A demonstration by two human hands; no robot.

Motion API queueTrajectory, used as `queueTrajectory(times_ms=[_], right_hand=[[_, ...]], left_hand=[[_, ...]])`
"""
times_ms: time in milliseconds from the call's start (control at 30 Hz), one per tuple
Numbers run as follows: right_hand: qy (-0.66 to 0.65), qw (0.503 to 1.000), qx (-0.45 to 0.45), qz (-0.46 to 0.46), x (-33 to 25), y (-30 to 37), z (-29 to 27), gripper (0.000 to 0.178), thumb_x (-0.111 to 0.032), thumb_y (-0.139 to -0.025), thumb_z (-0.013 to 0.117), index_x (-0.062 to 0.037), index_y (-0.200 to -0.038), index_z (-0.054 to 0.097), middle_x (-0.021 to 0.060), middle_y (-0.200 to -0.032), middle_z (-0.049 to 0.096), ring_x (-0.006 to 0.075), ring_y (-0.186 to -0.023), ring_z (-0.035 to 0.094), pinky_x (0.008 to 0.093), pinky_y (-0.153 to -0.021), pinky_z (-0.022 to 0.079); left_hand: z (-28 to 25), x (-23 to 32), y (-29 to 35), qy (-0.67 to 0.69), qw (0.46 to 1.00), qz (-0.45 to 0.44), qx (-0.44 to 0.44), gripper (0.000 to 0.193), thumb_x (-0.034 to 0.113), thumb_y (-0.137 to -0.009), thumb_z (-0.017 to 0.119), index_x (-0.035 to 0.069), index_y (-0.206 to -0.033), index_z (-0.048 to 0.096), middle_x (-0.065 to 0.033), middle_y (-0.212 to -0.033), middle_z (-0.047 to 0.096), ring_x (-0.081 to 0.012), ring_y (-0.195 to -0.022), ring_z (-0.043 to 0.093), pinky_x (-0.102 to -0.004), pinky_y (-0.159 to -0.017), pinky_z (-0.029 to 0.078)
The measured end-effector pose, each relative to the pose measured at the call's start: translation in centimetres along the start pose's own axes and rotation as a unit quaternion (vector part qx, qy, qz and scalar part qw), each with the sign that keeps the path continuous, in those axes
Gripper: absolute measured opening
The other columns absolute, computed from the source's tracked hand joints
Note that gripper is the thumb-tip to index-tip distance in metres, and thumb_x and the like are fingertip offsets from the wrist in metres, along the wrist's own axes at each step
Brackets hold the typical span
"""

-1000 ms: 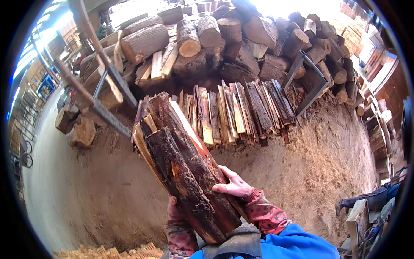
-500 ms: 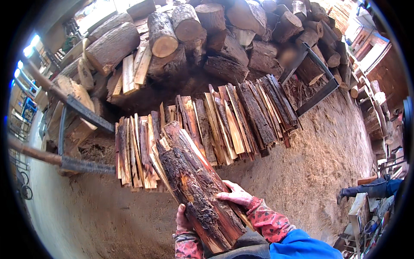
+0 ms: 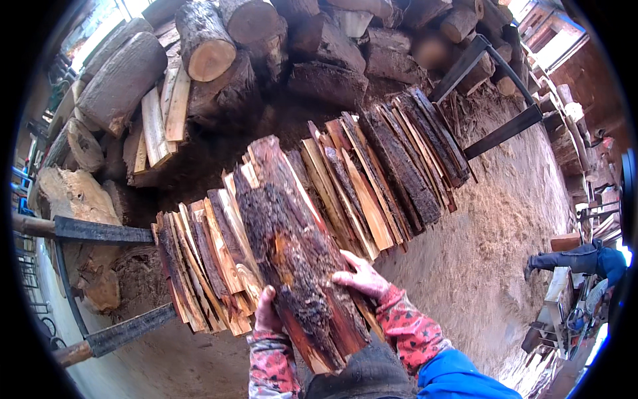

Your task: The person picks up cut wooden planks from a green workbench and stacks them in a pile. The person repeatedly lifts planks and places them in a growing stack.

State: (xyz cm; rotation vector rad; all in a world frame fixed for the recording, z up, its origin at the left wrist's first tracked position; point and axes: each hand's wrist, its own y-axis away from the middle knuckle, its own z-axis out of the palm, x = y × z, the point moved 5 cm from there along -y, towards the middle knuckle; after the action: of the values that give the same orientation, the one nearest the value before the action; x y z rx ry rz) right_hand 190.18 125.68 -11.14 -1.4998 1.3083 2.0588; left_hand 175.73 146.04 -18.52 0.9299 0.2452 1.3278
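My left hand [image 3: 268, 314] and my right hand [image 3: 363, 276] are closed on the two sides of a thick bundle of split firewood [image 3: 292, 259]. Dark rough bark covers much of its top, with reddish and pale bare wood showing. The bundle's far end overlaps a long row of split firewood sticks [image 3: 389, 176]; whether it touches them I cannot tell. Those sticks stand side by side across a carrier with dark metal bars [image 3: 109, 229] and wooden handle ends. Most of my left fingers are hidden under the bundle.
Behind the row rises a pile of thick logs [image 3: 209, 50], with pale split pieces [image 3: 176, 106] leaning on it. A dark metal frame [image 3: 502, 130] sticks out at the row's right end. Sawdust covers the dirt floor [image 3: 498, 219]. Another person [image 3: 578, 259] is at the far right.
My hands have carried the firewood bundle forward, so its far end now reaches farther over the row. My view has shifted too. Both hands keep their hold.
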Motion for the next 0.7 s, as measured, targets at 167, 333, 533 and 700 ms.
queueTrajectory(times_ms=[167, 333, 533, 700], right_hand=[[0.229, 0.959, 0.165, -0.016, 5.8, -8.1, -5.3, 0.096, -0.064, -0.085, 0.057, 0.0073, -0.143, 0.029, 0.0261, -0.146, 0.034, 0.0339, -0.137, 0.034, 0.0383, -0.113, 0.027], [0.486, 0.863, 0.139, -0.003, 13.2, -10.2, -0.4, 0.092, -0.041, -0.082, 0.068, 0.0071, -0.145, 0.022, 0.0263, -0.152, 0.020, 0.0424, -0.140, 0.023, 0.0489, -0.114, 0.023], [0.560, 0.813, 0.152, 0.042, 15.5, -11.1, -1.8, 0.088, -0.021, -0.079, 0.070, 0.0043, -0.147, 0.020, 0.0231, -0.153, 0.022, 0.0381, -0.140, 0.027, 0.0470, -0.111, 0.030], [0.517, 0.843, 0.147, 0.015, 14.7, -10.2, -2.5, 0.080, -0.020, -0.078, 0.070, 0.0025, -0.143, 0.029, 0.0231, -0.148, 0.029, 0.0403, -0.135, 0.033, 0.0469, -0.108, 0.033]], left_hand=[[2.5, 4.1, -11.2, -0.288, 0.948, 0.122, 0.064, 0.050, 0.045, -0.090, 0.063, 0.007, -0.121, 0.055, -0.0017, -0.106, 0.061, -0.0144, -0.093, 0.056, -0.0285, -0.085, 0.045], [1.8, -0.6, -13.8, -0.470, 0.832, 0.219, 0.197, 0.104, 0.038, -0.071, 0.085, -0.010, -0.143, 0.026, -0.0271, -0.145, 0.037, -0.0329, -0.137, 0.034, -0.0356, -0.113, 0.026], [0.9, -2.0, -14.6, -0.488, 0.805, 0.246, 0.230, 0.105, 0.037, -0.068, 0.086, -0.009, -0.142, 0.028, -0.0278, -0.144, 0.038, -0.0351, -0.137, 0.035, -0.0370, -0.113, 0.026], [2.3, -1.3, -13.1, -0.519, 0.787, 0.251, 0.218, 0.089, 0.031, -0.076, 0.080, -0.005, -0.142, 0.032, -0.0267, -0.143, 0.040, -0.0370, -0.134, 0.037, -0.0394, -0.112, 0.028]])
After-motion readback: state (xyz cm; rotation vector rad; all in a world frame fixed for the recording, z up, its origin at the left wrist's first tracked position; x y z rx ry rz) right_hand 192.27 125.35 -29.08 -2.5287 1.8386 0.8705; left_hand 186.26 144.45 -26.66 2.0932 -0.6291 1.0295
